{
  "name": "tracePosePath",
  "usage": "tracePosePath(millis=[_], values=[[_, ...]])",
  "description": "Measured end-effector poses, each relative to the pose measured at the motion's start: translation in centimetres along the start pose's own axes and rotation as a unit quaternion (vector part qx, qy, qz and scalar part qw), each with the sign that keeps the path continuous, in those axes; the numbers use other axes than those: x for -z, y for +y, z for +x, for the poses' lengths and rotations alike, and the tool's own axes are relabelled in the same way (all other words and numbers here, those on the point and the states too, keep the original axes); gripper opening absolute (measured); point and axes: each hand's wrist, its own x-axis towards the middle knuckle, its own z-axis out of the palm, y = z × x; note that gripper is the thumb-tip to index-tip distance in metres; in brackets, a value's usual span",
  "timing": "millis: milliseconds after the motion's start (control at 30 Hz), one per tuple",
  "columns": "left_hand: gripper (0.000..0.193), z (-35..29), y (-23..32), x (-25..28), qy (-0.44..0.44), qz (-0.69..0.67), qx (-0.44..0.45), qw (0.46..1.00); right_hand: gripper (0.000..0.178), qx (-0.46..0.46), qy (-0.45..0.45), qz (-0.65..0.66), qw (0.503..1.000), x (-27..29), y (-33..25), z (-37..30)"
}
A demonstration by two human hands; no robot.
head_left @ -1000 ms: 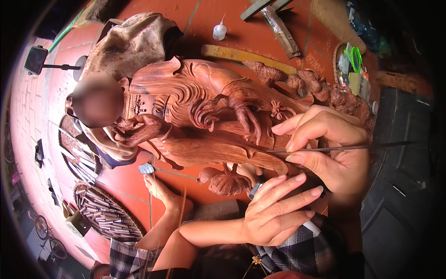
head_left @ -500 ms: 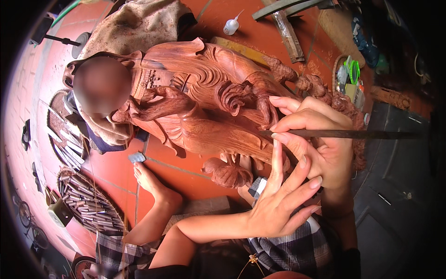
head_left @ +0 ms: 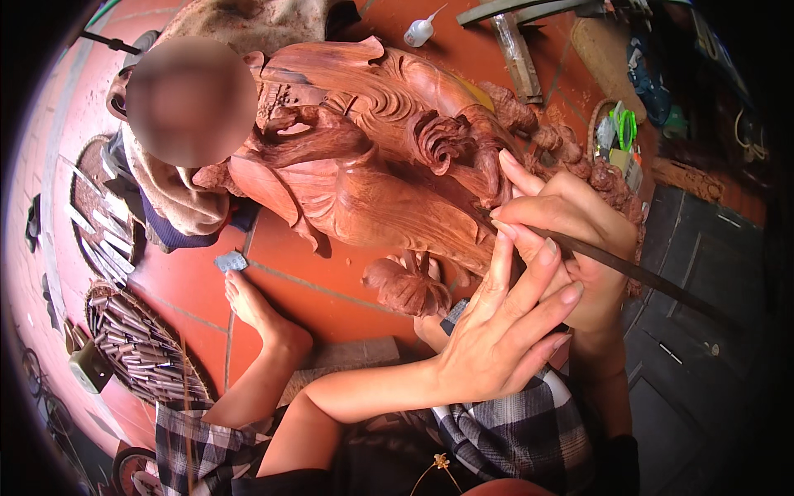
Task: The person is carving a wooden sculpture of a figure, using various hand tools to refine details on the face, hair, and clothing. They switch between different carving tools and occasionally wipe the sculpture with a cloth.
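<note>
A large reddish-brown wooden carving of a robed figure lies across the floor before me. My right hand is closed around a long, thin, dark carving tool. The tool's tip meets the robe folds beside a carved hand, and its back end slopes down to the right. Whether it is a chisel or a file cannot be made out. My left hand reaches across from the lower left with its fingers stretched and spread. One of its fingertips rests close to the tool's front end, against the right hand's fingers.
A basket of dark chisel-like rods stands at the left, behind it a tray of pale blades. Cloth lies under the carving's head end. A white squeeze bottle stands beyond; a basket with green scissors is far right.
The tool's back end has swung down toward me, and my right hand has turned with it. The carving appears a little higher and larger in view. My left hand stays beside the tool tip.
</note>
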Motion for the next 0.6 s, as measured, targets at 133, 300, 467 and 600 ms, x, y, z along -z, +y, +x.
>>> tracePosePath(millis=[133, 300, 467, 600], values=[[0.071, 0.2, 0.9, 0.8, -0.025, -0.014, 0.033, 0.999, 0.006, -0.024, -0.023, 0.006, 0.999, 0.2, 0.5, -0.1], [0.066, 0.4, 1.0, 0.3, -0.024, -0.023, 0.03, 0.999, 0.009, 0.0, 0.001, -0.001, 1.0, 0.9, 0.6, -0.3], [0.042, -1.1, 1.4, 1.9, -0.054, -0.101, -0.057, 0.992, 0.013, -0.002, 0.071, 0.193, 0.979, 3.5, -0.1, -2.3], [0.02, -1.2, 0.8, 2.0, -0.143, -0.129, 0.051, 0.98, 0.014, -0.068, 0.078, 0.214, 0.971, 4.2, 1.4, -4.3]])
